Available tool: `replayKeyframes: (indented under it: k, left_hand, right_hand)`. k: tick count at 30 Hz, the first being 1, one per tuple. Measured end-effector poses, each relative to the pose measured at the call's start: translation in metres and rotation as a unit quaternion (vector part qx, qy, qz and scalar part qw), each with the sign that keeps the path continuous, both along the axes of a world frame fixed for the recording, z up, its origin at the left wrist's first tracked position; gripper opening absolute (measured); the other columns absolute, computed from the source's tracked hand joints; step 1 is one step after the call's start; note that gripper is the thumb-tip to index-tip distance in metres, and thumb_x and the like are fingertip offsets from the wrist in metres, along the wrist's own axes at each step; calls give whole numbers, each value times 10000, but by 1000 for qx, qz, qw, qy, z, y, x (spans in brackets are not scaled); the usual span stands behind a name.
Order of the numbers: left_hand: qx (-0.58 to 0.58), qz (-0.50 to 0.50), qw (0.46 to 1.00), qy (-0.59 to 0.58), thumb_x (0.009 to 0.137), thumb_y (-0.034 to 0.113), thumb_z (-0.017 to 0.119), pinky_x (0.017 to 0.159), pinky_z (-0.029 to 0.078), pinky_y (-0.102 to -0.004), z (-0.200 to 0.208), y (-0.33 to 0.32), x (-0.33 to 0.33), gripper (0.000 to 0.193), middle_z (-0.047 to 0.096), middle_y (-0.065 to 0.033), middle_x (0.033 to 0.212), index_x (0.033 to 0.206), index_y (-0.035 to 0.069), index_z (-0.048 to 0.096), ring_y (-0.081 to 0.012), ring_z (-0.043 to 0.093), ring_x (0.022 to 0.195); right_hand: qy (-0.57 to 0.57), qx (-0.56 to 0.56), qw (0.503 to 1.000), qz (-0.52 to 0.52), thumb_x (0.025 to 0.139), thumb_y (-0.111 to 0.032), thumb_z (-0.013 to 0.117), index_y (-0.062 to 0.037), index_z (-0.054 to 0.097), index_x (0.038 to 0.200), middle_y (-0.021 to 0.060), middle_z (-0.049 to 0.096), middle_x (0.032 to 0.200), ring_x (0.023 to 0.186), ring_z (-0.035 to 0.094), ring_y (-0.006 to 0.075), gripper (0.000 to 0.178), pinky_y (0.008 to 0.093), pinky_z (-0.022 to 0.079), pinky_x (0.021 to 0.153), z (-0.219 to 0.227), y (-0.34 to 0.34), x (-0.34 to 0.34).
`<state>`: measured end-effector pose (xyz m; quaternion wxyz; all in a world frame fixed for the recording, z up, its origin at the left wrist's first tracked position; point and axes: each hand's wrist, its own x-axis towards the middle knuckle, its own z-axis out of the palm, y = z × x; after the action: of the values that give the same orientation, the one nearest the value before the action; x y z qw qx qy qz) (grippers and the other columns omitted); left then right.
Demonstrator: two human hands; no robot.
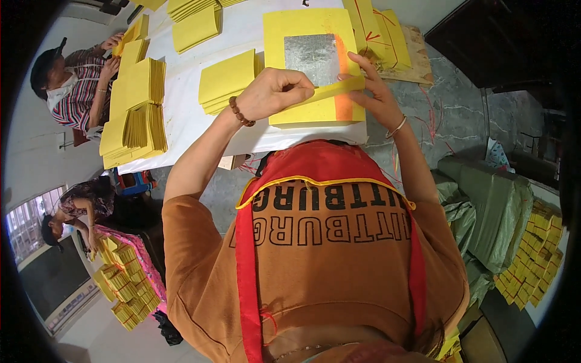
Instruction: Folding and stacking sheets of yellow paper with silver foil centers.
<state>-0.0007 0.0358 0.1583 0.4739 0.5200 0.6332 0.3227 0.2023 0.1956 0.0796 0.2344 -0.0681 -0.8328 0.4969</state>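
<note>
A thick stack of yellow paper sheets (308, 24) lies in front of me on the table. Its top sheet bears a silver foil square (307, 55) and an orange stripe (344, 109). Across its lower part I hold a yellow paper sheet (340, 89), turned up into a narrow folded band. My left hand (272, 95) is closed, thumb and forefinger pinching the band's left end. At the other end, my right hand (376, 94) has its fingers bent around the paper. Just left of the stack sits a pile of folded yellow papers (227, 75), partly behind my left hand.
More folded yellow piles (134, 115) line the white table's (181, 91) left side. Tied yellow bundles (387, 39) stand to the right on a wooden board (417, 57). One person (78, 91) handles yellow paper at the far left; another person (85, 209) works beside stacked bundles (130, 284).
</note>
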Motion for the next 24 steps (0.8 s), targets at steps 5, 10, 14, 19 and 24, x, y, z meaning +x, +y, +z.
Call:
replayKeyframes:
  k: [5,10,14,19,24]
  left_hand:
    - [241,-133,946,173,782,237,665,939,387,-352,9,-12,-27,394,513,-114,1217,1112,35,587,-260,462,1132]
    - [264,-28,894,361,775,126,553,961,360,-388,-16,-17,-35,359,542,-115,1190,1127,172,605,-321,463,1137]
    - [322,-52,819,471,784,127,525,856,397,-364,-15,-28,-30,344,576,-88,1140,1117,161,606,-272,513,1068]
    - [313,-45,834,453,739,52,549,778,413,-353,-7,-41,-12,364,603,-50,1056,1082,163,604,-220,547,936]
    - [243,132,904,327,821,181,554,628,433,-387,-15,-34,-9,156,614,-127,767,886,58,624,-289,574,728]
  right_hand:
    - [22,-56,998,-36,859,-206,561,-80,622,1090,63,363,1384,1253,336,216,270,361,270,1025,-4,-2,-1]
    - [53,134,987,-68,810,-170,598,-134,640,1057,25,460,1302,1227,374,248,253,338,305,998,-1,6,-6]
    - [58,239,963,-107,763,-137,615,-165,651,1026,7,498,1257,1212,389,270,267,340,315,983,23,3,-8]
    - [-3,295,956,-9,721,-115,622,-162,657,979,-8,604,1078,1082,510,214,265,352,359,872,30,-3,8]
    - [-22,170,982,-76,761,-132,629,-103,637,1000,42,636,975,885,597,211,240,326,419,728,30,-10,-3]
